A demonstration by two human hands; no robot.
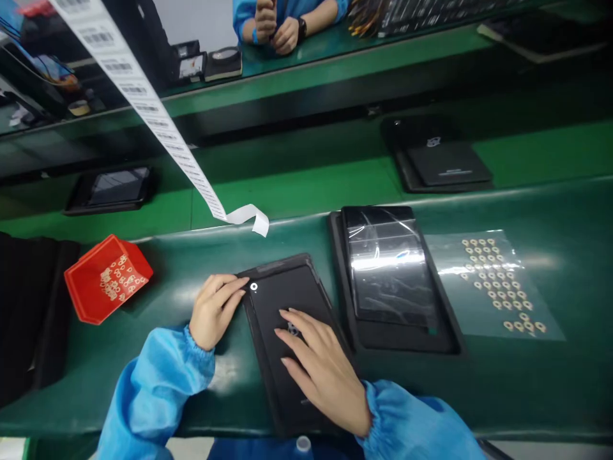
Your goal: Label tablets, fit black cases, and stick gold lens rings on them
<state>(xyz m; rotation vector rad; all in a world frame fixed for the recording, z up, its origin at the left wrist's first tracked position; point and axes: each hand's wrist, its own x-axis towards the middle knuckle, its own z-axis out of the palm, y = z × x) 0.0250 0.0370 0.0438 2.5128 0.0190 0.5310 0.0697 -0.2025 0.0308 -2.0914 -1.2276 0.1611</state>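
Observation:
A black tablet [282,300] lies back side up in a dark foam tray [272,396] in front of me. Its camera hole at the upper left corner has a white ring [253,287] around it. My left hand [215,311] rests its fingertips on that corner, just beside the ring, fingers stretched out. Flat across the middle of the tablet's back lies my right hand [325,370], open, its fingers apart and partly covering a pale logo. To the right, another tablet [387,268], screen up under clear film, sits askew in its own foam tray [407,342].
A red bin [89,291] holds small ring-shaped pieces. On the right, a clear sheet [460,319] carries rows of similar rings. A barcode label strip [163,121] hangs down at the left. More tablets [445,156] lie on the green belt [287,185]. Opposite sits a co-worker [287,25].

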